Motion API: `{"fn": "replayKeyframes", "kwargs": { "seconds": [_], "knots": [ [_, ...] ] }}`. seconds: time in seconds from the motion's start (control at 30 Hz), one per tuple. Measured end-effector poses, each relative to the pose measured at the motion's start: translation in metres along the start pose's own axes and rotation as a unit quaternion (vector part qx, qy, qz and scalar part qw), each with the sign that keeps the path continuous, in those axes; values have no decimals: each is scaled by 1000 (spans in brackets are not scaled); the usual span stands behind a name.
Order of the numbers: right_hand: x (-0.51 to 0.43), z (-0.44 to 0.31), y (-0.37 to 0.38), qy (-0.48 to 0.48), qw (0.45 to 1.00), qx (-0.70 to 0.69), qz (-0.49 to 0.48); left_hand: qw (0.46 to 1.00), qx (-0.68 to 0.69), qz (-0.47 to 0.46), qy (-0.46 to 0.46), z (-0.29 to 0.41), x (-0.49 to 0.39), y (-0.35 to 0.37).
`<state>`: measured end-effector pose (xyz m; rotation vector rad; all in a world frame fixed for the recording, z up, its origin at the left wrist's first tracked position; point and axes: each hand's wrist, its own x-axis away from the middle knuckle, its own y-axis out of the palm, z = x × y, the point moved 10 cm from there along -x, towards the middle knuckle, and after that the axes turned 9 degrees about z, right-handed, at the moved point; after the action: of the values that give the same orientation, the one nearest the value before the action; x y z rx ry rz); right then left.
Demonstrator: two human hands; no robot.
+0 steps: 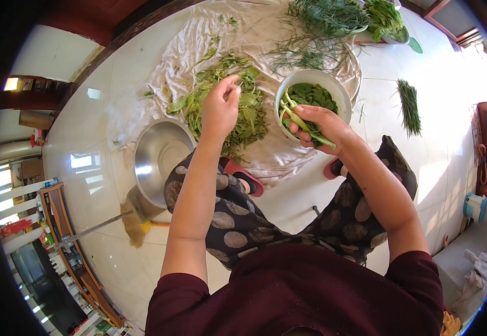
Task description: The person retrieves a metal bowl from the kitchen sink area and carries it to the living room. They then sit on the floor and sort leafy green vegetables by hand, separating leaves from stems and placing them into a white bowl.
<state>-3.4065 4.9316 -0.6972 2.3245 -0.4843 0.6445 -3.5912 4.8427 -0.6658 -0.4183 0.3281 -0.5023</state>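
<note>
My right hand [321,128] is closed around a leafy green stalk [297,122] with pale stems, over the near rim of a white bucket [344,90]. Dark green leaves [312,95] lie inside that bucket. My left hand [223,105] is raised above a loose heap of green leaves and trimmings [249,122], its thumb and forefinger pinched together; a small pale scrap seems to be between the fingertips, too small to name surely. The heap rests on a crumpled pale cloth [285,157] spread on the tiled floor.
An empty steel basin [159,153] stands left of my knee, beside a dustpan [140,206] and a broom [134,231]. At the far right are a heaped bowl of thin green stalks [331,17] and a container of leafy greens [388,21]. A green bundle [409,107] lies on the floor.
</note>
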Motion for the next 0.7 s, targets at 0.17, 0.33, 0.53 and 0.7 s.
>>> {"fn": "replayKeyframes", "kwargs": {
  "seconds": [0.17, 0.33, 0.53, 0.7],
  "knots": [
    [-10, 3, 6, 5, 1000, -25, 17, 965, 197, -142, -98, 9, 25, 38],
    [-22, 4, 9, -55, 991, 110, 50, 947, 167, -252, -110, 20, 43, 53],
    [-24, -1, 3, -84, 973, 198, 85, 976, 18, -214, 33, 32, 39, 42],
    [-21, -8, 7, -82, 974, 202, 61, 975, -83, -167, 124, 60, 40, 34]
  ]
}}
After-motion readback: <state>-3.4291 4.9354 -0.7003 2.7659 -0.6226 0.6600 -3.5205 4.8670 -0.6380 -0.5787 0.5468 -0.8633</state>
